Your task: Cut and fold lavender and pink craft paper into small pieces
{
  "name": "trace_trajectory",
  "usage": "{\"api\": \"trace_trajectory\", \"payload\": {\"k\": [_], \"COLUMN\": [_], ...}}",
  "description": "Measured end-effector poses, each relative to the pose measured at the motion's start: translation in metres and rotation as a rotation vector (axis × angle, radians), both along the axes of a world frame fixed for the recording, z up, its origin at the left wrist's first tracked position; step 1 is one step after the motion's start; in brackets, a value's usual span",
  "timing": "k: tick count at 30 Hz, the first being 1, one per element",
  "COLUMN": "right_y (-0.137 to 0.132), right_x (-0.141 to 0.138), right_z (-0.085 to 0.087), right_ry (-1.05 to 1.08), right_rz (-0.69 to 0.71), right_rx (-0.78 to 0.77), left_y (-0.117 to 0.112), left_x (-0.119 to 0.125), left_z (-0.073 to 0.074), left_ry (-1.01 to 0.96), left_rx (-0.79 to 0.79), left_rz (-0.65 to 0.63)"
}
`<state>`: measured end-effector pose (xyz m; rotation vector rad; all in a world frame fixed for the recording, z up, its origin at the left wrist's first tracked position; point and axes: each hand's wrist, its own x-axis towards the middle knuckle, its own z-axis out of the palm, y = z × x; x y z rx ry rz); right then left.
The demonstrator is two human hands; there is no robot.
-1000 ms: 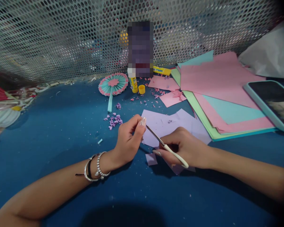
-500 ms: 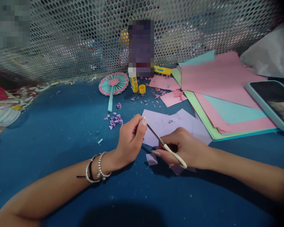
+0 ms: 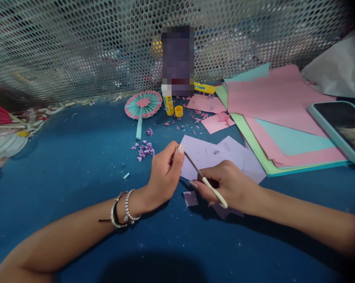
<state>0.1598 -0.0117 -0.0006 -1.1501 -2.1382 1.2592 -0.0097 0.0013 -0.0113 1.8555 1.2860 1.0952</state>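
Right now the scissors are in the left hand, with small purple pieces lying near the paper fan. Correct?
Wrong hand: the head view shows the scissors in the right hand. The small purple pieces do lie near the paper fan.

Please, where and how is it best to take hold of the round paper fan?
Probably by its turquoise handle, coming from the person's side: this narrow strip points that way and lies apart from the purple bits, while the pleated disc is wide and looks easy to crush.
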Motion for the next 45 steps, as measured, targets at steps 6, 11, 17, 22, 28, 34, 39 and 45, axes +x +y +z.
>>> {"api": "trace_trajectory", "payload": {"k": [6, 11, 17, 22, 28, 34, 39, 45], "right_y": [-0.0004, -0.0003, -0.0007, -0.0004, -0.0005, -0.0002, 0.0004, 0.0001], "right_x": [-0.0006, 0.0, -0.0006, -0.0014, -0.0001, 0.0002, -0.0006, -0.0006], "right_z": [0.0, -0.0002, 0.0028, 0.002, 0.0001, 0.0009, 0.0018, 0.0025], "right_ry": [0.028, 0.02, -0.032, -0.05, -0.007, 0.032, 0.047, 0.051], "right_rz": [-0.02, -0.011, 0.006, 0.01, -0.017, -0.045, -0.057, -0.065], "right_rx": [-0.045, -0.034, -0.018, 0.001, -0.058, -0.099, -0.114, -0.12], "left_y": [-0.0003, -0.0007, 0.0002, 0.0001, -0.0002, -0.0013, -0.0014, -0.0015], "left_x": [0.0001, 0.0001, 0.0003, 0.0005, 0.0, 0.0008, 0.0016, 0.002], "left_z": [0.0002, -0.0003, 0.0006, 0.0005, -0.0002, 0.0044, 0.0075, 0.0074], "left_ry": [-0.004, -0.04, -0.073, -0.084, -0.104, -0.093, -0.103, -0.129], "left_rx": [0.0, -0.008, -0.032, -0.044, -0.076, -0.118, -0.135, -0.102], "left_rz": [-0.004, -0.003, -0.006, -0.004, -0.02, -0.047, -0.089, -0.115]}}
